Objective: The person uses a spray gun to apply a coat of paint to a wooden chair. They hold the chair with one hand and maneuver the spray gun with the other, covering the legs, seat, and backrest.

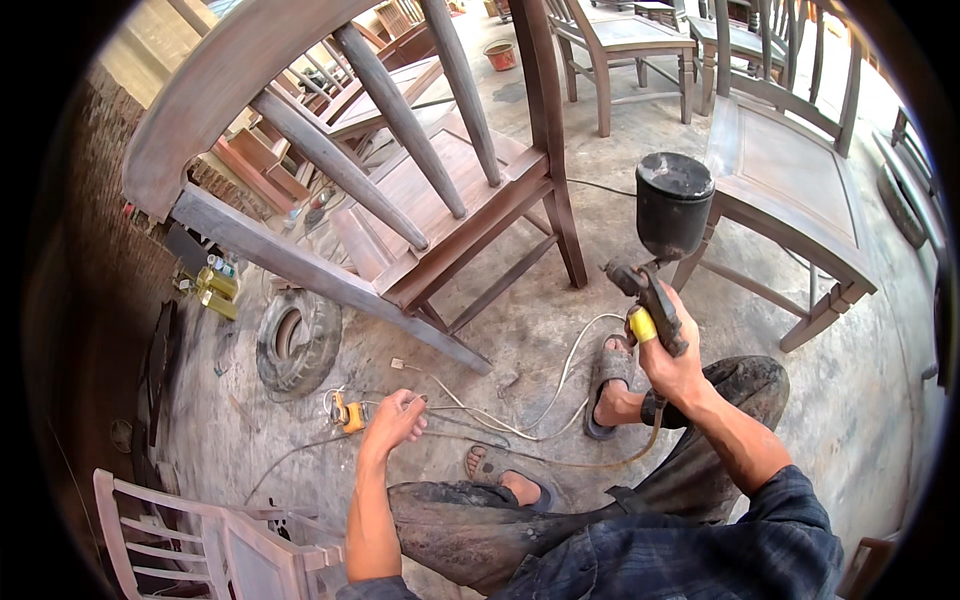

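My right hand (672, 362) is wrapped round the grip of a spray gun (655, 308). The gun has a black paint cup (673, 210) on top and a yellow part at its side, and a hose (638, 458) runs down from it. My left hand (396, 420) hovers low over the floor, fingers loosely bent and nothing visible in them. Ahead, a wooden chair (470, 248) with a slatted back is tilted, its greyish-brown surface patchy. The gun is to the right of this chair, apart from it.
Another wooden chair (785, 165) stands at the right, and one more (255, 560) at the lower left. A worn tyre (322, 350) and a yellow power tool (351, 415) lie on the concrete. Cords and hose cross the floor by my sandalled feet. A red bucket (501, 58) is farther back.
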Motion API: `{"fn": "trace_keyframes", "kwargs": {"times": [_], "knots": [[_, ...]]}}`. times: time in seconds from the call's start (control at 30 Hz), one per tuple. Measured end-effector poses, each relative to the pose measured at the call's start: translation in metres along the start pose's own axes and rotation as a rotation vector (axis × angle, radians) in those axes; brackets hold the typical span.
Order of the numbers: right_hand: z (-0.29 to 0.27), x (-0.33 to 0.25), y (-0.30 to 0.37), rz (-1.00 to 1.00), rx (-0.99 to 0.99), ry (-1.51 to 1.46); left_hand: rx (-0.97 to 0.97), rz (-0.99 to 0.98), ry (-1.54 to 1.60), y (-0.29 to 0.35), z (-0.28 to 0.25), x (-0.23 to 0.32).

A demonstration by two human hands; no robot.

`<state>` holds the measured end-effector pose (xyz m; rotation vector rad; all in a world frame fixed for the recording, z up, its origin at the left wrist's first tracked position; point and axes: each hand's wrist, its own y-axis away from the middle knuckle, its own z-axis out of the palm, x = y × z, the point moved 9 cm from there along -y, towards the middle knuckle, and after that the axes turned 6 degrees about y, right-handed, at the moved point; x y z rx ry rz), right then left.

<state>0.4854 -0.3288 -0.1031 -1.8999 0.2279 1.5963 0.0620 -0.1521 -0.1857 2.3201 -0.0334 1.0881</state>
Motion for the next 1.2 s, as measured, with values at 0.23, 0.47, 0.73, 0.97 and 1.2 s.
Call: {"fn": "trace_keyframes", "kwargs": {"times": [0.23, 0.47, 0.73, 0.97, 1.2], "knots": [[-0.005, 0.003, -0.011, -0.017, 0.060, 0.062, 0.000, 0.009, -0.002, 0.001, 0.001, 0.001], [-0.007, 0.010, -0.017, -0.080, 0.076, 0.020, -0.010, -0.013, 0.010, 0.000, -0.001, -0.006], [-0.007, 0.021, -0.014, -0.059, 0.078, 0.050, -0.018, 0.002, -0.017, 0.004, 0.001, 0.003], [-0.001, 0.015, -0.016, -0.013, 0.034, 0.042, -0.012, -0.003, -0.014, 0.002, -0.001, 0.000], [0.031, -0.005, 0.025, -0.140, -0.117, 0.121, -0.032, -0.011, -0.014, -0.003, -0.001, -0.004]]}}
